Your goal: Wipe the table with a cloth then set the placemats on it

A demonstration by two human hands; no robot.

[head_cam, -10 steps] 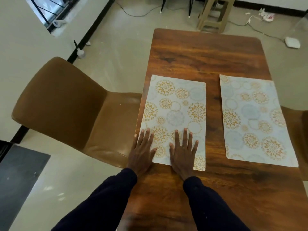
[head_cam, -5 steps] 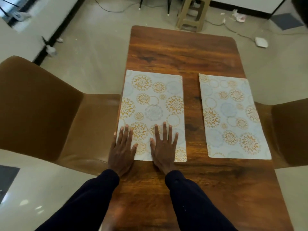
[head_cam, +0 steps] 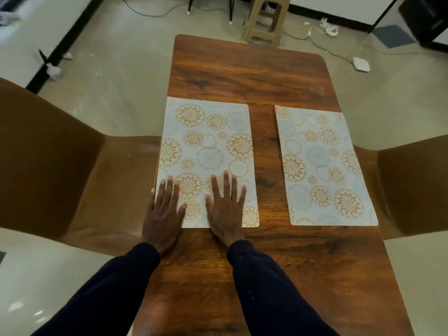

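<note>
No text, label, brand, number or sign can be read. The pale rectangular left placemat [head_cam: 208, 141] and the matching right placemat [head_cam: 322, 166], on the brown wood-grain table [head_cam: 242, 69], bear only gold and grey-blue floral medallions.

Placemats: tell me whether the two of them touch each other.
Apart. The head view shows a strip of bare table between the left placemat and the right placemat.

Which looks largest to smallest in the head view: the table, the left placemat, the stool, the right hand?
1. table
2. left placemat
3. stool and right hand: alike; the stool is farther away, so unranked.
</note>
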